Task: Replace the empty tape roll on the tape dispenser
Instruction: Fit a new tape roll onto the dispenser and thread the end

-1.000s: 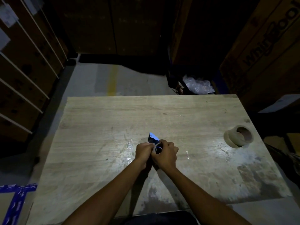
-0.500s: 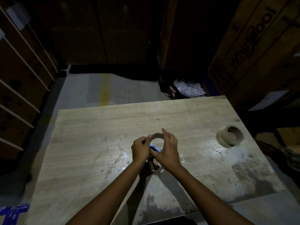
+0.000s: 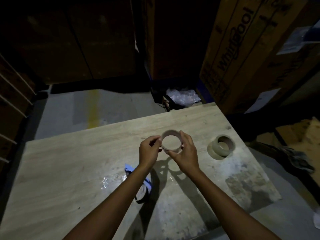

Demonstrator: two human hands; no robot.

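Could slip and roll off into the dim, carton-crowded room from the pale scuffed wooden tabletop (image 3: pixel 72 163): bare cardboard tape core (image 3: pixel 171 143) pinched aloft between left hand (image 3: pixel 149 151) and right hand (image 3: pixel 185 154), blue dispenser (image 3: pixel 138 181) lying below, full tan tape roll (image 3: pixel 220 147) waiting well right.

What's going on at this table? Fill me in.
A person is swapping the roll on a tape dispenser. Both hands, left hand and right hand, hold the empty cardboard core up above the wooden table. The blue tape dispenser lies on the table under the left forearm, with no roll visibly on it. A full roll of tape sits untouched to the right, ready to go on next.
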